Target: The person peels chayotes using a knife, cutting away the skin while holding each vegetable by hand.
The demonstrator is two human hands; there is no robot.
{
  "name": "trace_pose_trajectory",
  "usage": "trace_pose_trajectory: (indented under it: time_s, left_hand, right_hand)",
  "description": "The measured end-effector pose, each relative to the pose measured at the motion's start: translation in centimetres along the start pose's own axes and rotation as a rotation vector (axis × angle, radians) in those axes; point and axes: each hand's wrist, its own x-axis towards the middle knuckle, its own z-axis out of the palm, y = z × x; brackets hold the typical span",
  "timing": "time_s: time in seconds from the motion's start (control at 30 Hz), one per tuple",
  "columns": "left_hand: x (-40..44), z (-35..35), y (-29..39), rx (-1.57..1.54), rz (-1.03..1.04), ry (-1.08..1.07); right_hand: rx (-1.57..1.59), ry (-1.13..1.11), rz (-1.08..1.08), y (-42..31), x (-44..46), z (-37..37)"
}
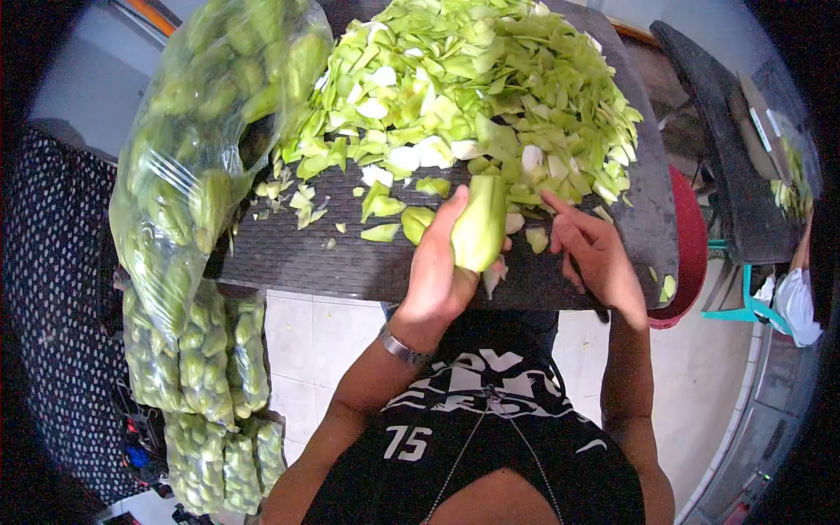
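A pale green, peeled-looking vegetable (479,223) stands upright in my left hand (436,267), with the thumb along its left side and fingers behind it. To the right, my right hand (595,254) is curled with its index finger extended toward the vegetable, not touching it. A small dark end of something shows under the right palm; the rest is hidden. Beyond both hands a large heap of green peelings and slices (472,87) covers the far part of the dark woven tabletop (324,254). Loose pieces lie by the left hand.
A clear plastic bag of whole green vegetables (188,175) lies over the table's left edge. More filled bags (206,359) are stacked below it. A red tub (687,249) is at the right edge. Farther right are another dark table (726,157), a knife (759,122) and a turquoise stool (748,302).
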Motion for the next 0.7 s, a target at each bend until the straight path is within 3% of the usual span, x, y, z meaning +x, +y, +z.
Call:
trace_pose_trajectory:
  time_s: [0.07, 0.17, 0.23, 0.27, 0.37, 0.5, 0.7]
  left_hand:
    - [0.6, 0.3, 0.1, -0.042, 0.022, 0.063]
    - [1.0, 0.5, 0.4, -0.022, 0.007, 0.140]
    - [2.9, -2.4, -1.5, -0.152, 0.029, -0.005]
    - [3.5, -3.4, -2.2, -0.217, 0.040, -0.078]
    - [3.2, -2.9, -2.7, -0.241, 0.161, 0.022]
    - [2.7, -4.7, -2.3, -0.173, 0.093, -0.099]
    - [3.0, -2.8, -2.4, -0.209, 0.152, 0.002]
  right_hand:
    - [0.190, -0.010, 0.120, -0.3, -0.2, 0.3]
    - [0.008, -0.013, -0.163, 1.0, -0.9, 1.3]
    - [-0.390, 0.051, -0.645, 0.5, -1.4, 3.0]
    - [-0.422, -0.020, -0.468, -0.6, -2.4, 3.2]
    - [-0.468, 0.028, -0.523, -0.3, -2.3, 3.5]
    - [-0.535, 0.068, -0.545, 0.7, -1.6, 3.1]
    - [-0.548, 0.000, -0.581, 0.7, -1.6, 3.0]
